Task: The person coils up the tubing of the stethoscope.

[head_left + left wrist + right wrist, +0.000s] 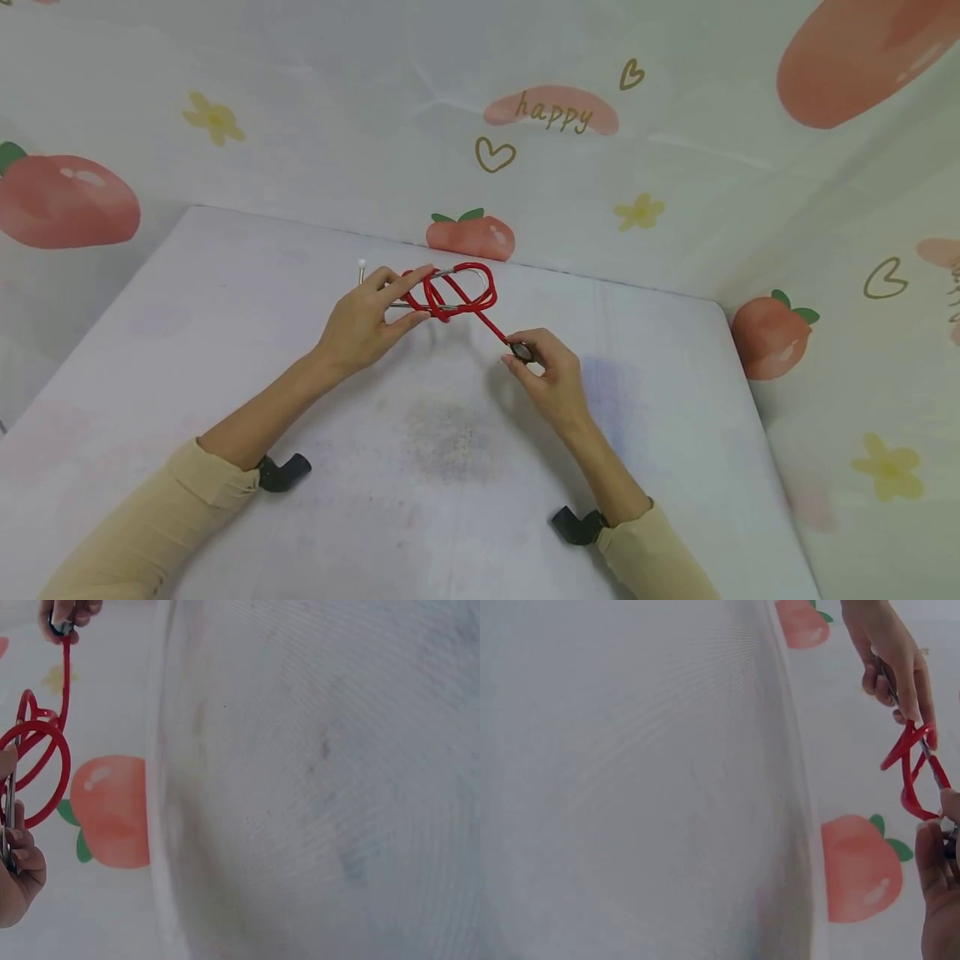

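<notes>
A stethoscope with red tubing is held up between both hands, its tubing looped into several coils. My left hand grips the coils and the metal ear tubes, thumb below and fingers above. One white-tipped earpiece sticks out beyond that hand. With thumb and fingers my right hand pinches the round, dark-rimmed chest piece. From it a straight length of tubing runs up left to the coils. In the left wrist view a red tubing loop hangs beside the left fingers.
Beneath the hands spreads a white table with faint stains. A white backdrop printed with peaches, hearts and flowers rises behind it and at the right. Black wrist mounts sit at both sleeves.
</notes>
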`<state>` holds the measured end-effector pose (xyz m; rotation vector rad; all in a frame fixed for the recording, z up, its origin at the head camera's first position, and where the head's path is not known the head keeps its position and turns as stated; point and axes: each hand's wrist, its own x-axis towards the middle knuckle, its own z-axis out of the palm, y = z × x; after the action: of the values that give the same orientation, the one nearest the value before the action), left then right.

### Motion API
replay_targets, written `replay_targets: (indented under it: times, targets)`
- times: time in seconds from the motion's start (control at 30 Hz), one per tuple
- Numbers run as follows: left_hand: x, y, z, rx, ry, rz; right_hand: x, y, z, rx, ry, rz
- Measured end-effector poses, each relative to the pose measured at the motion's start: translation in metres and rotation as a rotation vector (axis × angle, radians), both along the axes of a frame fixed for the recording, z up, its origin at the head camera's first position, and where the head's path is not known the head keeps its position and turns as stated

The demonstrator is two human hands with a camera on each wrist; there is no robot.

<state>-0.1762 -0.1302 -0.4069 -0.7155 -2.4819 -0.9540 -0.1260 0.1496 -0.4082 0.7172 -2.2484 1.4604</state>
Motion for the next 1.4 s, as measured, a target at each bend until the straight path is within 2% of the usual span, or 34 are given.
replay_targets:
  times: [0.17, 0.37, 0.57, 0.7, 0.9, 1.1, 1.23, 1.4]
  targets:
    - [0.000, 0.001, -0.001, -0.024, 0.011, -0.012, 0.002, -0.002, 0.007, 0.003, 0.076, -0.010]
    - [0.001, 0.001, -0.002, -0.031, 0.024, -0.016, 0.000, -0.001, 0.008, -0.011, 0.110, 0.027]
    - [0.002, 0.004, -0.005, -0.048, -0.015, -0.032, -0.002, -0.003, 0.012, -0.051, 0.143, 0.009]
    - [0.003, 0.005, -0.006, -0.057, -0.036, -0.036, -0.008, -0.002, 0.007, -0.059, 0.193, 0.011]
    - [0.005, 0.008, -0.008, -0.090, -0.030, -0.044, -0.018, 0.004, -0.004, 0.012, 0.239, 0.036]
    - [0.007, 0.012, -0.011, -0.146, 0.005, -0.071, -0.020, 0.006, 0.003, 0.129, 0.308, 0.088]
    - [0.008, 0.015, -0.010, -0.190, 0.004, -0.066, -0.021, 0.007, 0.009, 0.201, 0.364, 0.135]
    - [0.012, 0.017, -0.007, -0.223, -0.010, -0.089, -0.023, 0.009, 0.014, 0.225, 0.379, 0.173]
